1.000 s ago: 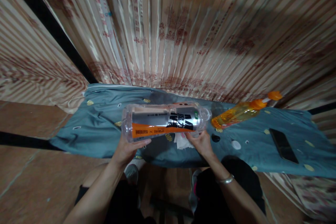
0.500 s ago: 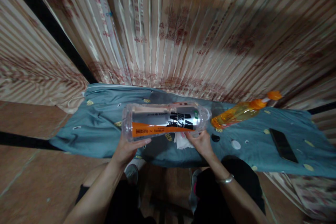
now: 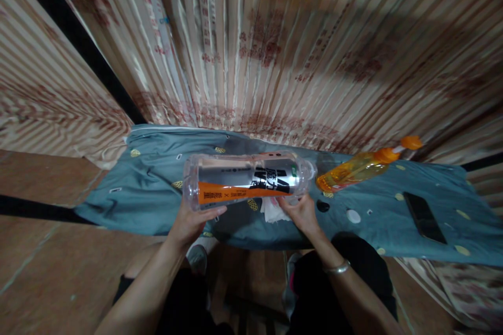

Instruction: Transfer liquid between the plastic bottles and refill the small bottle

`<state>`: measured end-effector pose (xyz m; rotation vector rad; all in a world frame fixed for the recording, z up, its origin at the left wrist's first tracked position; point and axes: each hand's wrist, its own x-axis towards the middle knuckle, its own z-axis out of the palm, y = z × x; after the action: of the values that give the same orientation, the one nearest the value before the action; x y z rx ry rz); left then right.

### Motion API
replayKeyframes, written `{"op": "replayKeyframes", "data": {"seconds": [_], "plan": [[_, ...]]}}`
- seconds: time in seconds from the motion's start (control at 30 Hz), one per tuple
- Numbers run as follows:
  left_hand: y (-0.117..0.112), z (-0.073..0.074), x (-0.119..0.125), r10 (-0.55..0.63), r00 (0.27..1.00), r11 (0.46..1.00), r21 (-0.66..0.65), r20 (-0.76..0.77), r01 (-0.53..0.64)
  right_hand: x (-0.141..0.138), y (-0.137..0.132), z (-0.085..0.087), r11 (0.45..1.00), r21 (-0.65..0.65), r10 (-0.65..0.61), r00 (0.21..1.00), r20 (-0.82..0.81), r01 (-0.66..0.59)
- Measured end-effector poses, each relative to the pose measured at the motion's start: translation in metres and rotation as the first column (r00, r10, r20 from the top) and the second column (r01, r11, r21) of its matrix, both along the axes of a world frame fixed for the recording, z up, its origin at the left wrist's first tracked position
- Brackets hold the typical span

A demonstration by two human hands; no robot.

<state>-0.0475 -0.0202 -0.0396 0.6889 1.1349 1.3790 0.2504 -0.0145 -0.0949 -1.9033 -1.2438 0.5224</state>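
A large clear plastic bottle [image 3: 231, 178] with a silver, orange and black label lies sideways in both my hands, its neck to the right. My left hand [image 3: 192, 222] grips it near the base, thumb along the lower side. Around the neck end, my right hand [image 3: 301, 212] is closed; its far fingers are hidden behind the bottle. A crumpled white tissue [image 3: 272, 212] shows just below the bottle. Right of the neck stands a bottle of yellow-orange liquid [image 3: 356, 170] with an orange cap.
On the teal patterned cloth [image 3: 157, 209] are a small black round piece [image 3: 323, 205], a white round cap [image 3: 353, 216] and a black phone [image 3: 424, 217]. Pleated curtains [image 3: 255, 52] hang behind. A dark bar [image 3: 78, 42] slants at the left.
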Motion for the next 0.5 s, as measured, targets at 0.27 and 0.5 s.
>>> {"op": "replayKeyframes", "data": {"seconds": [0.27, 0.5], "plan": [[0.001, 0.017, 0.0, -0.086, 0.996, 0.996, -0.02, 0.02, 0.087, 0.0, 0.001, 0.0, 1.0, 0.005, -0.002, 1.0, 0.023, 0.002], [-0.003, 0.021, 0.005, -0.049, 0.999, 0.999, -0.017, 0.02, 0.05, 0.001, 0.001, -0.002, 1.0, -0.001, 0.008, 0.999, 0.037, -0.008]]}}
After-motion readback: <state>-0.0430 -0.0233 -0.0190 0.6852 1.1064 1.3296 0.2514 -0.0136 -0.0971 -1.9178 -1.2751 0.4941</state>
